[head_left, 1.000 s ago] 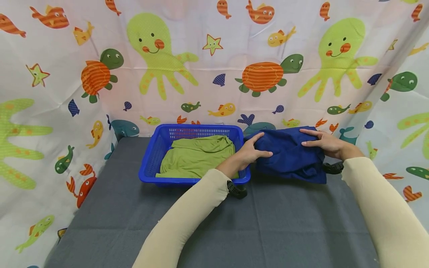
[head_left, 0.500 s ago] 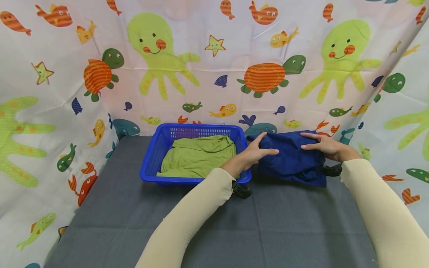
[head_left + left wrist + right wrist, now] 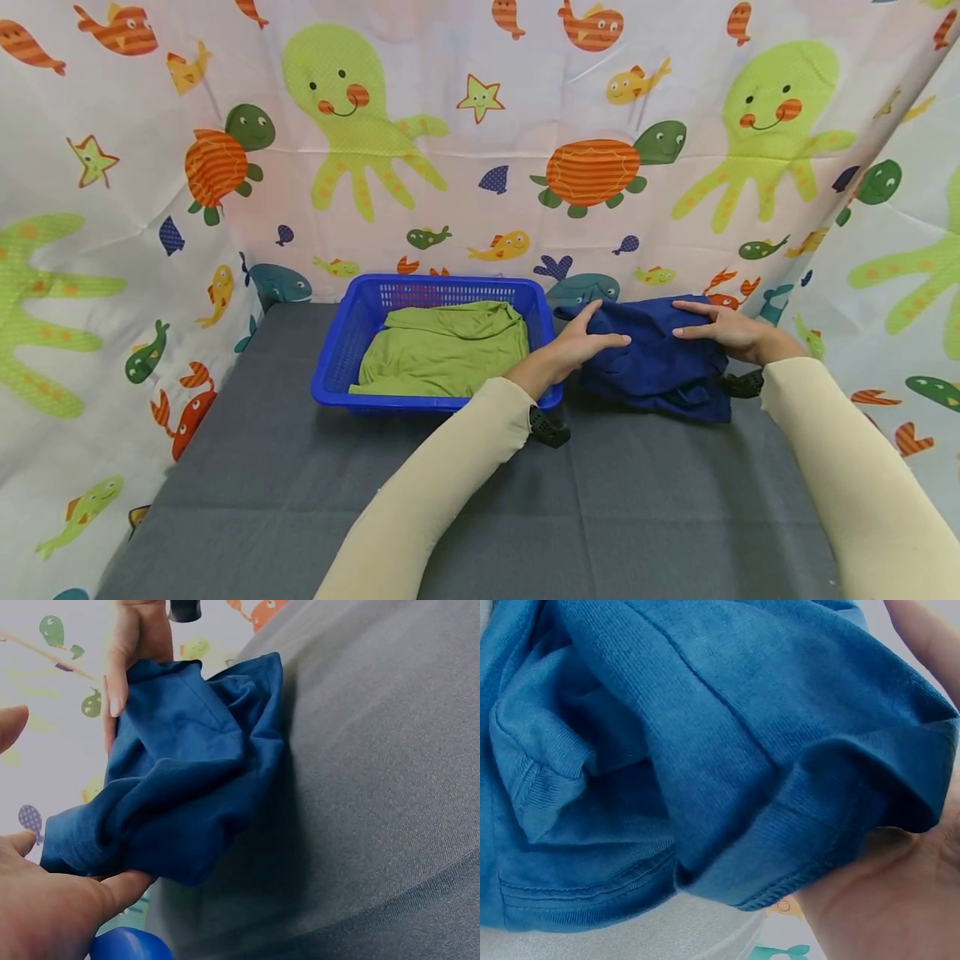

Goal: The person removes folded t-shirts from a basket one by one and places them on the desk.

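Note:
A folded dark blue T-shirt (image 3: 648,354) hangs between my two hands to the right of the basket, low over the grey table. My left hand (image 3: 566,346) holds its left end, fingers under the cloth and thumb above, with the wrist over the basket's right rim. At the other end my right hand (image 3: 735,333) grips the fabric, its fingers partly hidden by the folds. Stitched hems and loose folds of the T-shirt (image 3: 705,735) show in the right wrist view. A blue plastic basket (image 3: 330,367) contains a folded green cloth (image 3: 442,350).
Dark grey cloth covers the table (image 3: 300,500). A white curtain (image 3: 465,192) printed with sea animals stands behind and at both sides, close to the basket's back. Black wrist straps (image 3: 551,429) are on both wrists.
My left hand has shifted slightly to the right, bringing the T-shirt's left end nearer the right hand. The T-shirt has sunk a little. The basket and green cloth stay put.

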A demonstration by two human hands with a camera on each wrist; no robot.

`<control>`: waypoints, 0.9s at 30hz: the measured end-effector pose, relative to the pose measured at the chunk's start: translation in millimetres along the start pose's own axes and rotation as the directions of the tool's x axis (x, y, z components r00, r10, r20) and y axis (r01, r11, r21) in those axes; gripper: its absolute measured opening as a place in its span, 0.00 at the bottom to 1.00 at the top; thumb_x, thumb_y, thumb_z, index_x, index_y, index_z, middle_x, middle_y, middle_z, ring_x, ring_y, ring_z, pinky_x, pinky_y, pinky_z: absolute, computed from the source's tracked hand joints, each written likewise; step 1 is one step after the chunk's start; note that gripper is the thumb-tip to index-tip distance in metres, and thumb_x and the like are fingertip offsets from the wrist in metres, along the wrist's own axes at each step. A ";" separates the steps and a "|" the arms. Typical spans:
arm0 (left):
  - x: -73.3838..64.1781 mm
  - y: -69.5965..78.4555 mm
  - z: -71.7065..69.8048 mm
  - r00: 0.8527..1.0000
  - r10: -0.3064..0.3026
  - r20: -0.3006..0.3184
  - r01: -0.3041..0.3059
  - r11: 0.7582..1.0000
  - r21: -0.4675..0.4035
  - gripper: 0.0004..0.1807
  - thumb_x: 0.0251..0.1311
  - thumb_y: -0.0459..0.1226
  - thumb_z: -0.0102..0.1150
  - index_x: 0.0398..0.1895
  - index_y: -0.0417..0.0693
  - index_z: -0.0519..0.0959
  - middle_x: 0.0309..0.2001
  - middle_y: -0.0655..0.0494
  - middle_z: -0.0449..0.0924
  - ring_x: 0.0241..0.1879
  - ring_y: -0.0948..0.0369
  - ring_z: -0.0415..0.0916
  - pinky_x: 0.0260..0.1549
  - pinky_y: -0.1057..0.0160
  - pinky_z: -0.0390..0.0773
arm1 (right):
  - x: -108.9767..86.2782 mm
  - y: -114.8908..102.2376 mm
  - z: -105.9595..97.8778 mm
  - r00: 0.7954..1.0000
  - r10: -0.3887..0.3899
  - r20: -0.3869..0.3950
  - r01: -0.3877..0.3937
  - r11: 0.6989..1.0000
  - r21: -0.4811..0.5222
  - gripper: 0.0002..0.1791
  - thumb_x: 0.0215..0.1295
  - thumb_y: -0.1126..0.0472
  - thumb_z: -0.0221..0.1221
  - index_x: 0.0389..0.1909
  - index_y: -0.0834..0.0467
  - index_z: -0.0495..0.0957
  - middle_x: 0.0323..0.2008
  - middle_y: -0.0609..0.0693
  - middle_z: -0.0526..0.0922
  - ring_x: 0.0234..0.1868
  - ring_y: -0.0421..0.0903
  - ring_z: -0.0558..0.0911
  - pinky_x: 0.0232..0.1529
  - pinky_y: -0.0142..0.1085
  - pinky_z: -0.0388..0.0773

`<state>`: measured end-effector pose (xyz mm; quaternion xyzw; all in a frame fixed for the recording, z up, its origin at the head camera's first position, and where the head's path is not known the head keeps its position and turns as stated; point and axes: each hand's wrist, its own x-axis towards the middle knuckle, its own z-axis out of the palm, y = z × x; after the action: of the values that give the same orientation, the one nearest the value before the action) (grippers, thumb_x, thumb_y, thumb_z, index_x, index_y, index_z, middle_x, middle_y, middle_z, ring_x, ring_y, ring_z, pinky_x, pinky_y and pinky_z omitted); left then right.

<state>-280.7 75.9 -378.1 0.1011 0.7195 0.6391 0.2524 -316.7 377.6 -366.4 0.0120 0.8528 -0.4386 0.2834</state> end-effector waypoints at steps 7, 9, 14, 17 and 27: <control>2.4 -2.8 3.8 1.000 -0.014 -0.018 0.015 1.000 0.011 0.46 0.64 0.51 0.65 0.81 0.65 0.51 0.82 0.54 0.49 0.79 0.47 0.53 0.71 0.33 0.60 | 0.4 4.4 2.2 1.000 0.017 -0.006 -0.017 1.000 0.002 0.51 0.73 0.47 0.58 0.81 0.49 0.32 0.79 0.72 0.29 0.77 0.75 0.43 0.74 0.70 0.46; 3.9 -3.2 5.1 1.000 -0.015 -0.026 0.015 1.000 0.018 0.46 0.65 0.50 0.64 0.81 0.65 0.51 0.82 0.54 0.49 0.79 0.47 0.53 0.72 0.35 0.60 | 0.8 6.2 2.5 1.000 0.016 -0.011 -0.016 1.000 -0.002 0.52 0.73 0.47 0.59 0.82 0.49 0.32 0.79 0.72 0.29 0.77 0.75 0.44 0.74 0.70 0.47; 7.1 -2.4 7.9 0.998 -0.023 -0.059 0.026 0.999 0.045 0.44 0.67 0.51 0.62 0.81 0.66 0.51 0.82 0.56 0.49 0.79 0.51 0.53 0.75 0.42 0.60 | 1.0 8.1 1.7 1.000 0.010 -0.028 -0.010 1.000 -0.019 0.51 0.73 0.48 0.58 0.82 0.51 0.32 0.78 0.72 0.28 0.77 0.75 0.41 0.74 0.71 0.45; 7.0 -1.1 8.6 0.997 -0.031 -0.074 0.036 0.997 0.065 0.43 0.67 0.51 0.60 0.81 0.67 0.51 0.82 0.57 0.50 0.80 0.51 0.53 0.75 0.43 0.59 | -0.9 6.6 -0.1 0.998 0.026 -0.050 -0.028 0.998 -0.048 0.51 0.74 0.45 0.56 0.82 0.55 0.32 0.78 0.72 0.28 0.78 0.75 0.38 0.74 0.71 0.44; 5.5 1.2 3.2 0.989 -0.014 -0.150 0.035 0.989 0.143 0.42 0.67 0.54 0.59 0.81 0.67 0.52 0.83 0.54 0.45 0.83 0.52 0.40 0.77 0.40 0.53 | -14.6 -0.5 -4.3 0.993 0.070 -0.094 -0.086 0.982 -0.170 0.51 0.77 0.35 0.45 0.80 0.66 0.36 0.77 0.76 0.39 0.76 0.77 0.47 0.75 0.66 0.51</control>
<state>-284.1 81.5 -378.4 0.0623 0.7820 0.5877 0.1978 -306.6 383.9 -356.8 0.0398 0.8983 -0.3499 0.2628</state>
